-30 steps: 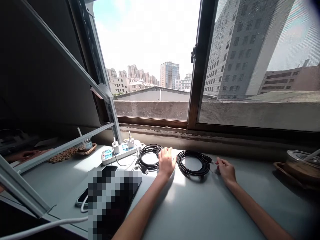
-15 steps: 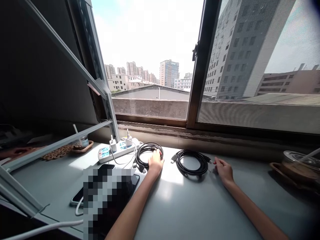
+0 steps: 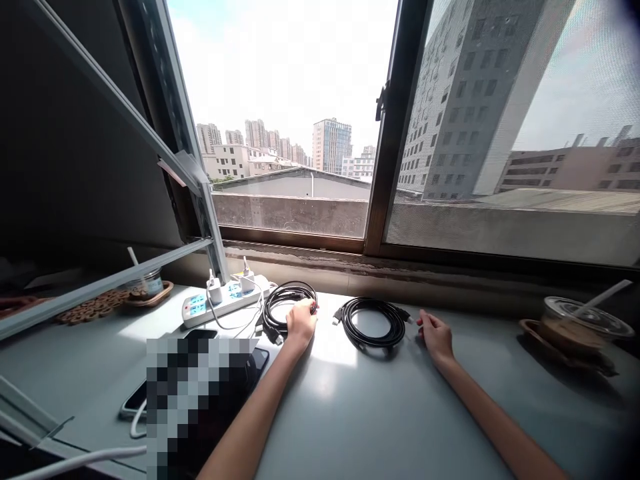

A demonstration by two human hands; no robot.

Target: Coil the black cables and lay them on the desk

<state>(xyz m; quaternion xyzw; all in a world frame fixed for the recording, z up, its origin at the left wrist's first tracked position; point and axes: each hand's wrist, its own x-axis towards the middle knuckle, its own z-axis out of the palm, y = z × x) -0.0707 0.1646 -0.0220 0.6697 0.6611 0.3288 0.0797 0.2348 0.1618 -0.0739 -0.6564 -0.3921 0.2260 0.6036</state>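
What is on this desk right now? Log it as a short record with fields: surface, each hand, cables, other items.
surface: grey desk top below a window
left hand: resting on the left coiled black cable
right hand: flat on the desk, beside the right coiled black cable
cables: two separate coils, side by side
other items: white power strip with chargers; dark phone; lidded drink cup with straw

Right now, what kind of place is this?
Probably an office or workshop desk by an upper-floor window: grey table, power strip with chargers, two coiled black cables, city buildings outside.
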